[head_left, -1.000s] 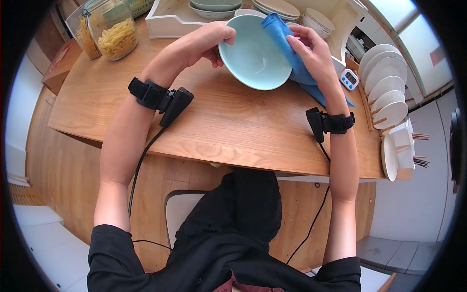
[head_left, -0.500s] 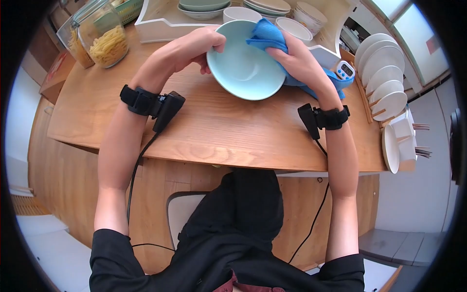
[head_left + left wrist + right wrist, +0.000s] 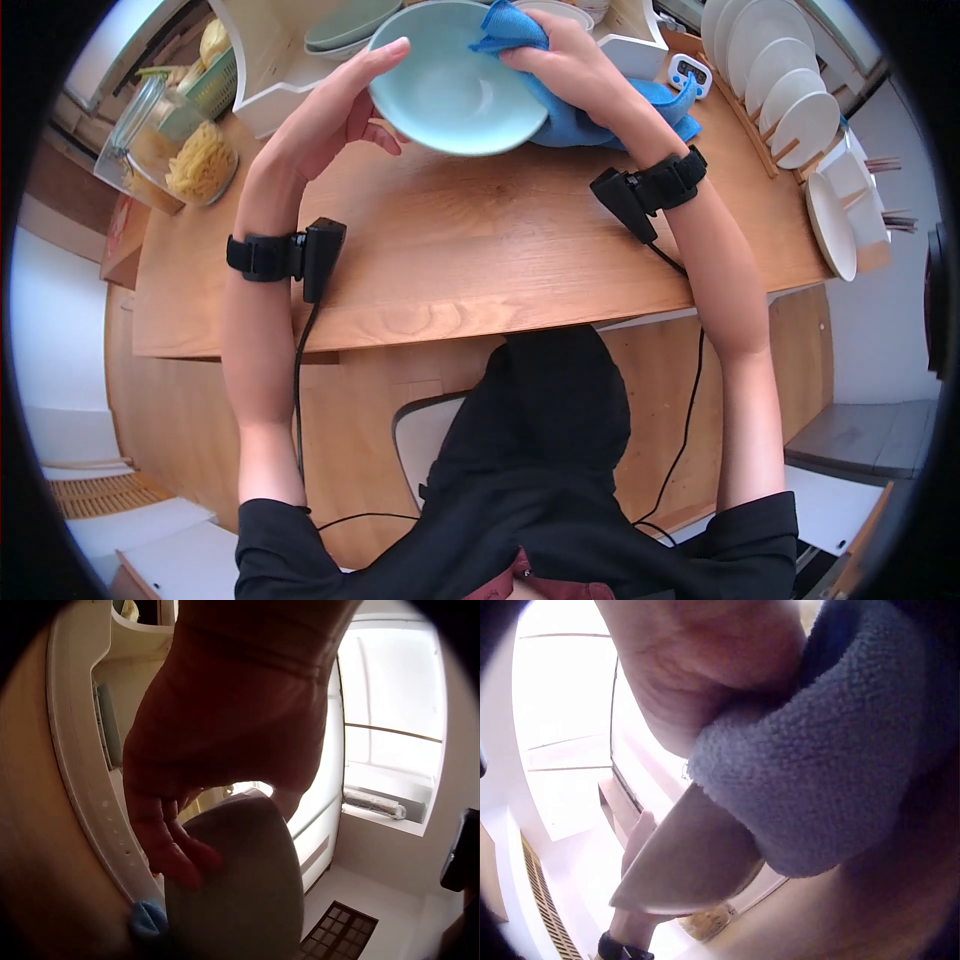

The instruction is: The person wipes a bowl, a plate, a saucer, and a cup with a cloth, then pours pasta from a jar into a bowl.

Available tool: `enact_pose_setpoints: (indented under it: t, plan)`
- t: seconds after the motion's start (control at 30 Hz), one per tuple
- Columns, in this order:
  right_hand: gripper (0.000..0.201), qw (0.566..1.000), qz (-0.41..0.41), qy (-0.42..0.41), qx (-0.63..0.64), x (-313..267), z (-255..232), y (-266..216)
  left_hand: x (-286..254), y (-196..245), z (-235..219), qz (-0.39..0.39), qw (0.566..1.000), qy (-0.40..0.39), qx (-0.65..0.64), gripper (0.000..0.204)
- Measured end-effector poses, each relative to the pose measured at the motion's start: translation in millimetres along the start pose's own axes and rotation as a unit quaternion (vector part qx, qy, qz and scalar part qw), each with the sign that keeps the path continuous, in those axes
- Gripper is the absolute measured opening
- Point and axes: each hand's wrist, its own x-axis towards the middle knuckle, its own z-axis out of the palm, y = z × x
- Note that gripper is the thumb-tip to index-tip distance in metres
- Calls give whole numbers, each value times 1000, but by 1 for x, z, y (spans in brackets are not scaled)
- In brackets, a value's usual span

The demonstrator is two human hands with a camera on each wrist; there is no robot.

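Observation:
A light blue-green bowl (image 3: 455, 85) is held above the wooden table, tilted so that its inside faces the head camera. My left hand (image 3: 335, 115) holds its left side, thumb at the rim and fingers against the outside; the left wrist view shows those fingers on the bowl's outer wall (image 3: 240, 892). With my right hand (image 3: 580, 65) I grip a blue cloth (image 3: 513, 30) over the bowl's upper right rim. More of this cloth hangs below that hand and trails right. In the right wrist view the cloth (image 3: 817, 757) wraps the edge of the bowl (image 3: 697, 859).
Behind the bowl, a white tray (image 3: 270, 100) holds stacked bowls. A pasta jar (image 3: 200, 165) stands left, beside a green basket (image 3: 212, 90). At the right are a timer (image 3: 690, 76), a rack of white plates (image 3: 770, 75) and an upright dish (image 3: 832, 225). Cables hang from both wrists.
The head view has shifted, and the bowl and both hands appear farther up in it. My left thumb has straightened along the rim. The cloth on the rim has moved within the grip of my right hand.

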Motion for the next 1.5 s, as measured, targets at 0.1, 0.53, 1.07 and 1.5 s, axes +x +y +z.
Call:
enact_pose_setpoints:
  t: [0.1, 0.53, 1.07, 1.5]
  plan:
    - [26, 993, 52, 82, 68, 2, 4, 7, -1, 1, 10, 8, 999, -32, -37, 58]
    - [36, 996, -45, 60, -53, 3, 5, 11, 4, -9, -3, -41, 996, 22, -82, 29]
    - [28, 981, -115, -78, -132, -6, -7, -8, -10, 0, 7, -155, 988, -10, 17, 36]
    - [27, 991, -60, -16, -116, 0, -16, 9, -7, 0, -8, -140, 989, 39, 30, 41]
